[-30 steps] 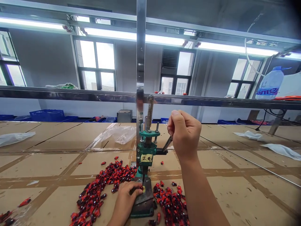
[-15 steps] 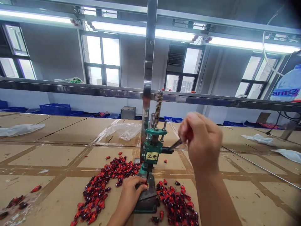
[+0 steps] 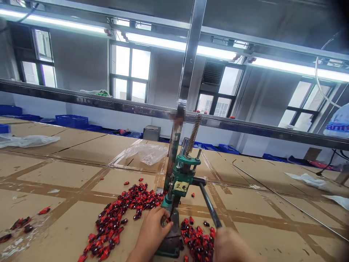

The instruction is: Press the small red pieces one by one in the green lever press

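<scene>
"Green metal is what I have mid-view: a hand press [image 3: 183, 174] with a yellow label [image 3: 181, 186] reading 2 # and a coiled spring [image 3: 194, 133] rising from its top. It stands on the cardboard-covered bench [image 3: 81, 178]."

"What is the left hand [image 3: 154, 227] doing on your feed?"

"I have it at the near left of the press base [image 3: 169, 251]. Its grip is a pinch, thumb and fingertips together on a small red-and-black piece [image 3: 169, 219]. That piece sits right by the lower tip of the press's thin punch [image 3: 172, 211]. The fingers hide most of it, so I can't tell whether punch and piece touch."

"And the right hand [image 3: 231, 244]?"

"Low in my view, blurred, its grip wrapped around the near end of the lever [image 3: 210, 204]. The lever slopes down from the side of the press to that fist."

"Where are the loose pieces?"

"Two heaps, red and black like the pinched one. The left heap [image 3: 131, 203] curves from behind the left hand toward the near edge of my view; the right heap [image 3: 196, 236] lies between the base and the right hand."

"Anything farther back?"

"A crumpled clear plastic bag [image 3: 148, 153] behind the left heap, and a long thin rod [image 3: 275, 191] slanting across the bench on the right."
</scene>
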`<state>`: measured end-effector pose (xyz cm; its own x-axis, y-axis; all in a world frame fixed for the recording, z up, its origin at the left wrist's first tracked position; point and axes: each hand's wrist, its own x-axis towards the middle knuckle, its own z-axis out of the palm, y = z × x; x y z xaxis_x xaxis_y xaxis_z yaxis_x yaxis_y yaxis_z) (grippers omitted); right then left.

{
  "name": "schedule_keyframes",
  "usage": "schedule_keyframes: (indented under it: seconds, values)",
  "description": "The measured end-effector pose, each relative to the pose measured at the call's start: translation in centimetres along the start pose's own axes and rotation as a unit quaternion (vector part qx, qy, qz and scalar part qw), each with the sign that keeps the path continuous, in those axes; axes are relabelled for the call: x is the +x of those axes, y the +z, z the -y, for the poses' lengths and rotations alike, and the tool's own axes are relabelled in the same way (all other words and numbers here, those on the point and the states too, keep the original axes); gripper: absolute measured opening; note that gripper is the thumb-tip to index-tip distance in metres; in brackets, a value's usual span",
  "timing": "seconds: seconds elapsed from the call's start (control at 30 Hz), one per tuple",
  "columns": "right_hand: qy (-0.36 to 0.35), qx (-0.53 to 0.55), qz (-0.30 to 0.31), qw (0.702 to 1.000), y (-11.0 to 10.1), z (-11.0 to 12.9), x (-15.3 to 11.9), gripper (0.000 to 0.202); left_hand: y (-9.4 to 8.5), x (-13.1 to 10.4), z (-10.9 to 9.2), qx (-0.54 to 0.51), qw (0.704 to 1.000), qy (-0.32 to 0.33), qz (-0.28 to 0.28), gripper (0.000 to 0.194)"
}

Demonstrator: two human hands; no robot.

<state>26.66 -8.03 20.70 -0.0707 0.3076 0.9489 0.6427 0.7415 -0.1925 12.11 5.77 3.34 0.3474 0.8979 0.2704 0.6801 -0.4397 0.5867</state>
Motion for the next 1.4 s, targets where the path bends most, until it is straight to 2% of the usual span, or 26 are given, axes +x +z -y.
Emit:
schedule_keyframes:
  seconds: [0.07,0.17,0.23,0.3,0.4,0.47,0.53,0.63,0.73,0.8,0.87,0.97,1.1,1.17,1.23,1.4]
  values:
    - [0.057,0.063,-0.034,0.996,-1.3,-0.7,4.2,0.041,0.2,-0.1,-1.0,0.032,0.999,-0.024,0.005,0.007]
    - [0.179,0.168,-0.153,0.957,-1.2,-3.8,10.5,0.043,0.3,-0.6,-2.7,0.050,0.995,-0.079,0.032,0.014]
    - [0.227,0.217,-0.171,0.934,-0.5,-6.2,13.3,0.041,-0.2,-1.0,-3.2,0.034,0.993,-0.102,0.053,0.027]
    - [0.235,0.254,-0.161,0.924,0.1,-7.8,14.4,0.039,-1.3,-1.2,-2.9,0.024,0.993,-0.104,0.050,0.032]
    - [0.216,0.271,-0.153,0.925,0.2,-8.3,14.2,0.038,-3.8,-0.9,0.0,0.081,0.990,-0.117,0.004,0.039]
    - [0.211,0.275,-0.155,0.925,0.1,-8.1,13.8,0.038,-5.3,-0.5,2.8,0.158,0.979,-0.124,-0.016,0.031]
    - [0.212,0.280,-0.162,0.922,0.0,-7.9,13.6,0.037,-6.3,-0.3,5.5,0.193,0.974,-0.122,-0.002,0.019]
    - [0.211,0.290,-0.164,0.919,0.1,-7.9,13.7,0.037,-6.6,-0.2,8.1,0.172,0.979,-0.107,0.033,0.018]
    - [0.206,0.295,-0.166,0.918,0.2,-8.1,13.7,0.037,-6.3,-0.4,9.2,0.124,0.989,-0.077,0.025,0.018]
    - [0.204,0.298,-0.167,0.918,0.2,-8.2,13.6,0.037,-6.2,-0.6,9.5,0.032,0.998,-0.060,-0.018,0.023]
    - [0.203,0.301,-0.168,0.917,0.3,-8.2,13.5,0.037,-6.0,-0.7,9.3,-0.086,0.992,-0.048,-0.075,0.033]
    - [0.200,0.307,-0.171,0.915,0.3,-8.2,13.5,0.037,-5.4,-0.6,8.0,-0.211,0.971,-0.029,-0.112,0.042]
    - [0.202,0.317,-0.175,0.910,0.3,-8.1,13.6,0.037,-3.0,-0.5,5.0,-0.325,0.942,-0.020,-0.077,0.038]
    - [0.208,0.321,-0.170,0.908,0.2,-8.0,13.7,0.037,-1.3,-0.5,3.8,-0.330,0.942,-0.009,-0.058,0.031]
    - [0.211,0.323,-0.163,0.908,0.2,-8.0,13.7,0.038,0.3,-0.5,3.2,-0.288,0.956,0.022,-0.053,0.022]
    - [0.210,0.327,-0.160,0.907,0.1,-8.0,13.7,0.039,2.4,-0.2,3.4,-0.188,0.976,0.062,-0.096,0.017]
